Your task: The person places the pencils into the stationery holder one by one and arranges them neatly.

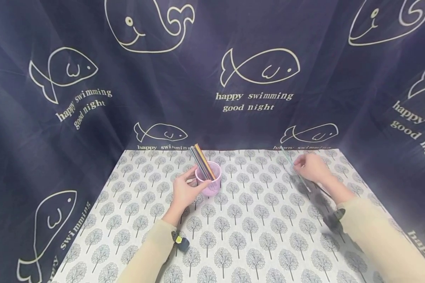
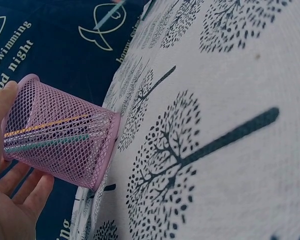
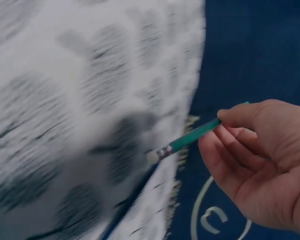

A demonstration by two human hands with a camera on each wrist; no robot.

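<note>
A pink mesh pencil cup [image 1: 216, 188] stands on the patterned cloth, with several pencils [image 1: 202, 161] leaning inside it. My left hand [image 1: 187, 190] grips the cup near its rim, the thumb on one side and the fingers on the other. Through the mesh in the left wrist view, an orange and a teal pencil [image 2: 55, 142] show. Over to the right, my right hand [image 1: 311, 168] pinches a green pencil [image 3: 195, 136] between thumb and fingers. Its white eraser end [image 3: 153, 156] points down toward the cloth in the right wrist view.
A dark, thin stick [image 3: 130, 202], perhaps another pencil, lies on the cloth below my right hand. White cloth with tree prints [image 1: 233, 236] covers the table. Dark blue curtains [image 1: 198, 98] with fish drawings hang behind and along both sides.
</note>
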